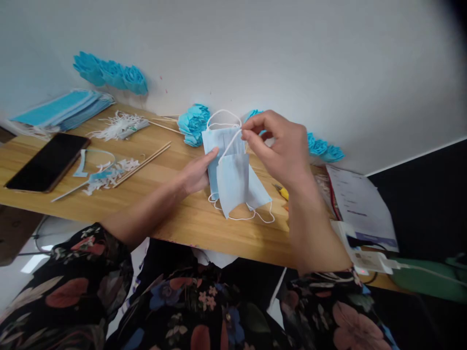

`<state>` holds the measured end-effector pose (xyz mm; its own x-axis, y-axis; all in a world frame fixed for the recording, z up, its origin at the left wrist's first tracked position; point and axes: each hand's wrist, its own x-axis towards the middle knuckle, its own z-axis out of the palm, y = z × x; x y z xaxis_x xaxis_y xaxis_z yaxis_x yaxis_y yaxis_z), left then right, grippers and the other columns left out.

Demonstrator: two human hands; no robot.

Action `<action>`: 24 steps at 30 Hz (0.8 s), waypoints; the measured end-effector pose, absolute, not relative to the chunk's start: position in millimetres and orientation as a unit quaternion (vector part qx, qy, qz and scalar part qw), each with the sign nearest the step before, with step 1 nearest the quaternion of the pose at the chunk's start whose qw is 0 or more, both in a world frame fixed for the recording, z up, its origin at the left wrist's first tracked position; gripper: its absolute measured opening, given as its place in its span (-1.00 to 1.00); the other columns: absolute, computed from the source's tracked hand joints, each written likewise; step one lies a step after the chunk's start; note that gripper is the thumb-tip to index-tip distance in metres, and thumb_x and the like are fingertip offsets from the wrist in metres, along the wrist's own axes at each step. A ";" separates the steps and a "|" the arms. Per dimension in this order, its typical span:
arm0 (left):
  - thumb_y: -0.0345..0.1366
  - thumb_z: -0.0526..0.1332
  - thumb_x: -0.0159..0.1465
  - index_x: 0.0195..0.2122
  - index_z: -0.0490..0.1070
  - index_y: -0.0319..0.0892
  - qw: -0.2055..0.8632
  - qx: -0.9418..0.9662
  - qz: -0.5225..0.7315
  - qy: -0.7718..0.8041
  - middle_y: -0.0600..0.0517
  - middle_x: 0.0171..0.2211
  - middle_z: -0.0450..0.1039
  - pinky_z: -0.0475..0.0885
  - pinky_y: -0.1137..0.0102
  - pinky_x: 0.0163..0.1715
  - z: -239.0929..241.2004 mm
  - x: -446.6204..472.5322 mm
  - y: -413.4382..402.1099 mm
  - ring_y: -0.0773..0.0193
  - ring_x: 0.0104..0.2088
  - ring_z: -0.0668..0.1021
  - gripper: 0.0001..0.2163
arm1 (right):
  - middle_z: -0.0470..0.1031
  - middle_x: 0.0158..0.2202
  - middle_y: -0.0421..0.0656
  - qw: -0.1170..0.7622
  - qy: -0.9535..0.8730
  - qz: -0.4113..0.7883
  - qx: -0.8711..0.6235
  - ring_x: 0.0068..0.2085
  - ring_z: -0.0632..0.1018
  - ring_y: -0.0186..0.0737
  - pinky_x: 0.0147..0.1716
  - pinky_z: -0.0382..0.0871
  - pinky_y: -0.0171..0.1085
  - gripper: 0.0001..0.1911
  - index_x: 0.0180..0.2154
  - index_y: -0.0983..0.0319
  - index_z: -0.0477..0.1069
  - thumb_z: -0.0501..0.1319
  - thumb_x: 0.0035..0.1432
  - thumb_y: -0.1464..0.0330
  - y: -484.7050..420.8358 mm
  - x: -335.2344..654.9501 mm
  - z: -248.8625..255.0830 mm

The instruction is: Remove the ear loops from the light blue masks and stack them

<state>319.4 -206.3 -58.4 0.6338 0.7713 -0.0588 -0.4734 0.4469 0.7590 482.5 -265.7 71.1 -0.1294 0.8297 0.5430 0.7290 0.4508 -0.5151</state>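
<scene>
My left hand point(197, 172) grips a few light blue face masks point(233, 175) by their left edge, holding them upright over the wooden table point(182, 218). My right hand point(280, 146) pinches a white ear loop point(228, 141) at the masks' top right corner between thumb and forefinger. Other white loops dangle below the masks onto the table.
Blue mask flowers point(109, 73) hang on the wall; one flower point(195, 124) lies behind the masks, more point(324, 148) to the right. A mask stack point(62, 109), cut loops point(118, 125), thin sticks point(142, 163) and a phone point(47, 160) lie left. Papers point(355, 204) and a charger point(372, 262) lie right.
</scene>
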 end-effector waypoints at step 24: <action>-0.34 0.44 0.19 -0.03 0.56 -0.25 0.849 0.337 0.316 0.257 -0.19 -0.04 0.68 0.45 -0.02 0.28 -56.0 315.6 -212.9 -0.15 0.13 0.63 -0.68 | 0.61 -0.23 -0.18 0.365 -0.717 -0.013 -0.594 -0.15 0.63 -0.12 0.02 0.50 -0.07 -0.86 -0.13 0.15 0.52 0.18 0.35 0.35 -190.6 489.2 58.9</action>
<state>315.6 -212.9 -56.0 0.6679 0.7100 -0.2233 -0.3639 0.5732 0.7342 489.2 -190.6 58.9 -0.0287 0.8418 0.5390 0.8613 0.2945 -0.4141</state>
